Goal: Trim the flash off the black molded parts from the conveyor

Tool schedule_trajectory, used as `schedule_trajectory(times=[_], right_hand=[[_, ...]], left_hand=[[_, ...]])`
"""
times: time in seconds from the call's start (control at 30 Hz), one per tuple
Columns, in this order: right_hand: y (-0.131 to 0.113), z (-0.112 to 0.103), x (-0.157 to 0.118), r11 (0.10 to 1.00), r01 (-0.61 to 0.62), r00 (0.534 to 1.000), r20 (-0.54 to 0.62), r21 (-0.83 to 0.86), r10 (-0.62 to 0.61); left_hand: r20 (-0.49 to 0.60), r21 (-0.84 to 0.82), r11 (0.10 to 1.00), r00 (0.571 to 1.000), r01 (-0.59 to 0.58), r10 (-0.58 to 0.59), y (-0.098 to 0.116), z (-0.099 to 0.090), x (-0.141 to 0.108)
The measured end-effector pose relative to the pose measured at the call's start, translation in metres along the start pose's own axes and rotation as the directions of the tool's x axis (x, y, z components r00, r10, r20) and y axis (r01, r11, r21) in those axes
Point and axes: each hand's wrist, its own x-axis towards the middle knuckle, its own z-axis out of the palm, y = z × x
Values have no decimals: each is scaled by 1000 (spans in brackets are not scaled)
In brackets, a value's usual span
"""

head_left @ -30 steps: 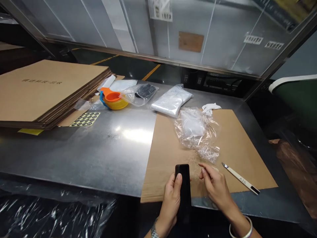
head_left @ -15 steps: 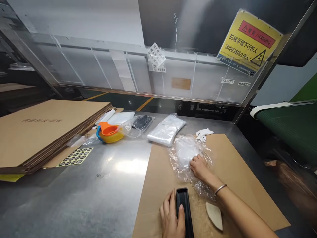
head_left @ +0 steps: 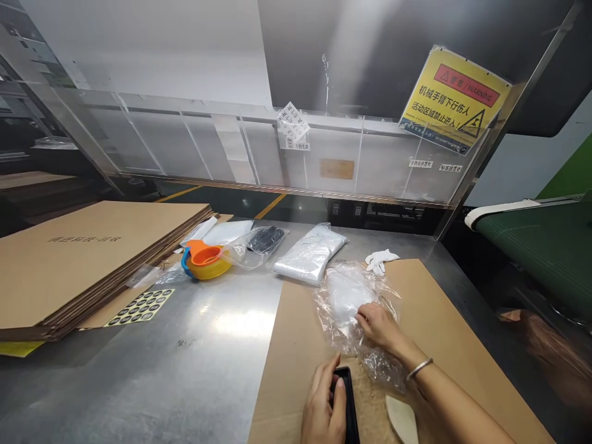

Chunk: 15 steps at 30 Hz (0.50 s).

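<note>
At the bottom of the head view, my left hand (head_left: 321, 404) is closed around the left side of a long black tray (head_left: 352, 404), with the thumb over its inside. The tray rests on a flat cardboard sheet (head_left: 287, 370). Above it, my right hand (head_left: 378, 325) pinches clear plastic film from a pile of thin plastic bags (head_left: 346, 296); the fingertips partly hide what they grip. A pale, curved flat piece (head_left: 401, 419) lies to the right of the tray, beneath my right forearm.
Behind the bags lie a white glove (head_left: 382, 260) and a wrapped white packet (head_left: 309, 254). Tape rolls (head_left: 208, 264), a bag with dark contents (head_left: 266, 240) and a sticker sheet (head_left: 140, 307) are farther left. Stacked cardboard (head_left: 102, 259) fills the left; a green conveyor belt (head_left: 536, 240) stands right.
My left fingers have curled further over the tray's left edge. My right hand's fingers have drawn together into a pinch on the film. The whole view has tilted up slightly.
</note>
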Motion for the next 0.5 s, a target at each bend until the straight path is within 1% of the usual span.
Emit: schedule_trajectory(times=[0.1, 0.17, 0.23, 0.3, 0.4, 0.5], right_hand=[[-10, 2, -6, 998, 55, 998, 15, 35, -56], [-15, 6, -8, 996, 66, 997, 31, 60, -68], [-16, 10, -8, 994, 57, 998, 34, 96, -61], [-13, 14, -6, 988, 41, 999, 22, 149, -45], [-3, 19, -3, 967, -1, 1000, -13, 256, 5], [12, 24, -2, 916, -51, 996, -43, 398, 74]], left_hand=[[13, -20, 999, 999, -48, 48, 9, 3, 6], [23, -18, 996, 996, -86, 86, 8, 6, 7], [32, -10, 994, 994, -106, 107, 2, 8, 6], [39, -6, 994, 993, -111, 111, -5, 8, 5], [45, -6, 996, 995, -85, 85, -14, 7, 4], [37, -14, 997, 997, -69, 70, -12, 5, 7]])
